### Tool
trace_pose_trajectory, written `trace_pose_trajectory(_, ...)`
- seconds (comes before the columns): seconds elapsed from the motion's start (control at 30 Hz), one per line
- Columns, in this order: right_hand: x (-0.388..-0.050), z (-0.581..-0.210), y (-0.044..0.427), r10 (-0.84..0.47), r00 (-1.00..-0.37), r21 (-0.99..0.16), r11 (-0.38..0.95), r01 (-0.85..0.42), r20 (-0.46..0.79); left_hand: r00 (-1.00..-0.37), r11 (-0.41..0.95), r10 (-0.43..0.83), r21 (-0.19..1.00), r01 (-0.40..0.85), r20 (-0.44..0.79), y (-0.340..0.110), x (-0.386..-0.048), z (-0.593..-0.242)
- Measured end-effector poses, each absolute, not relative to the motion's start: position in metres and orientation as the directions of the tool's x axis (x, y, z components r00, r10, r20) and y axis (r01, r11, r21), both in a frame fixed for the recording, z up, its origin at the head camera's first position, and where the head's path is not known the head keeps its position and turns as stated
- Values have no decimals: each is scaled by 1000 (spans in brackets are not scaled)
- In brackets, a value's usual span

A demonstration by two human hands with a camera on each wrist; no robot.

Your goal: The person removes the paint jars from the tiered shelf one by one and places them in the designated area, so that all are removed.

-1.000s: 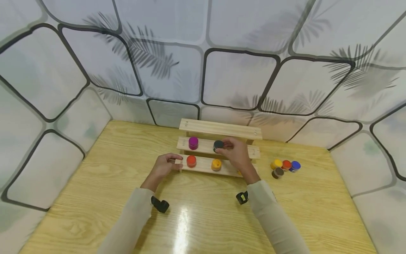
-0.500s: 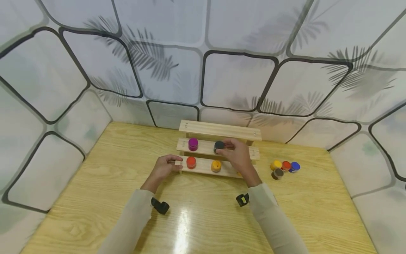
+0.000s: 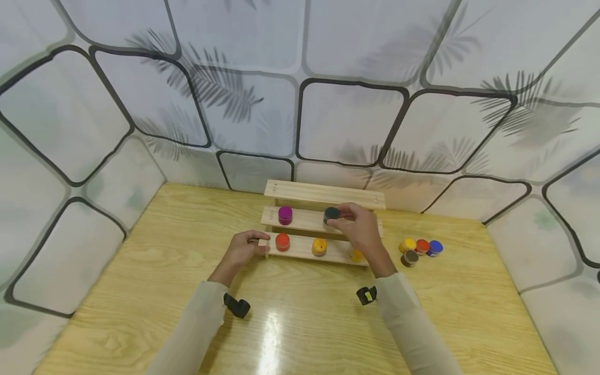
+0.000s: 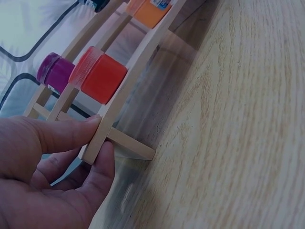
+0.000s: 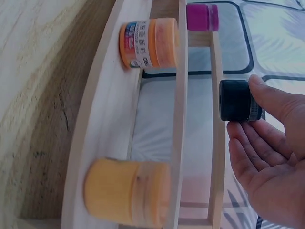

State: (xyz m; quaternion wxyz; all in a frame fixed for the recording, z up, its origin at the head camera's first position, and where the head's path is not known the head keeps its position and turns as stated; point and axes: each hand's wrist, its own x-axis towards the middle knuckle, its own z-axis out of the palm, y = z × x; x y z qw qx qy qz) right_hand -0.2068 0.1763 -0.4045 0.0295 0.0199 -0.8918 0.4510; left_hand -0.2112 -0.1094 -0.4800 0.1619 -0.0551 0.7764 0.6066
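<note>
A three-tier wooden rack stands at the back of the table. My left hand pinches the left end of its front shelf between thumb and fingers. My right hand pinches a dark, nearly black paint jar by its lid end, at the middle shelf; whether the jar bears on the wood I cannot tell. A purple paint jar sits at that shelf's left. On the front shelf are a red jar, an orange jar and a yellow-orange jar, partly behind my right arm in the head view.
Several more paint jars stand on the table right of the rack: a yellow one, a red one, a blue one and a dark brown one. A patterned wall rises close behind the rack.
My right hand has moved a little to the right along the middle shelf with the dark jar, uncovering more of the yellow-orange jar. The left hand keeps its hold on the rack.
</note>
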Motion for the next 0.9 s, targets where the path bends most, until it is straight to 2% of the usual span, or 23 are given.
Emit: trace_pose_trajectory(0.9, -187, -407, 221, 53, -986, -802, 590, -96, 157, -933, 227, 133, 927, -300, -334, -111, -211, -481)
